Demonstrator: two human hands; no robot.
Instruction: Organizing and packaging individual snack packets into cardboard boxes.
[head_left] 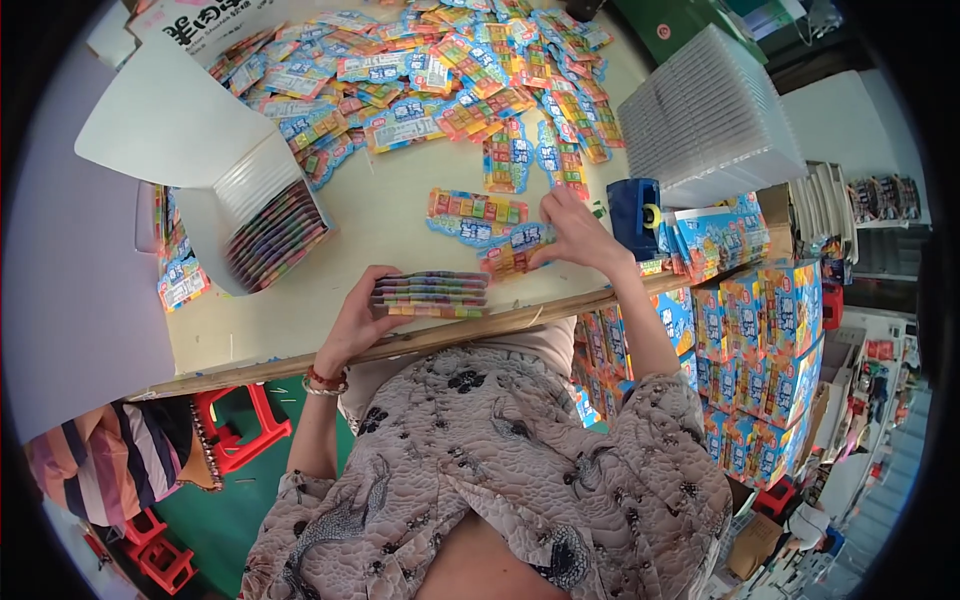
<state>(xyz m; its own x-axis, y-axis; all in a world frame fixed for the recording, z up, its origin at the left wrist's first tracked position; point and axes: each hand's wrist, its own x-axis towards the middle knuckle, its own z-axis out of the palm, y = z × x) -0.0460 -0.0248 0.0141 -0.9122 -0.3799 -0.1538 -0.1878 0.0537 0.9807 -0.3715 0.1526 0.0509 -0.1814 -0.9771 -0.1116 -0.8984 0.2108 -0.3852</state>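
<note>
The table point(385, 215) carries everything here, and along its far edge spreads a big pile point(420, 110) of colourful packets. Near its right edge stand the clear trays point(700, 115), nested in one tall block; toward its left edge is an open white box point(160, 130) with a row of packets inside. A blue tape dispenser point(630, 225) sits by the near edge, toward the right corner.

The left hand point(355, 318) grips a small stack point(430, 295) from its left end, just above the near edge. The right hand point(583, 232) is open, with its thumb and fingers apart.

For gathering packets well, I think the left hand should hold the stack firmly but not squeeze it, so that the layers remain even. The right hand would better take a single packet by its end, flat, and align it before adding.

The nearest packet point(510, 255) lies right of the stack, between the two hands, its right end at the right thumb; I cannot tell if the thumb presses it.
</note>
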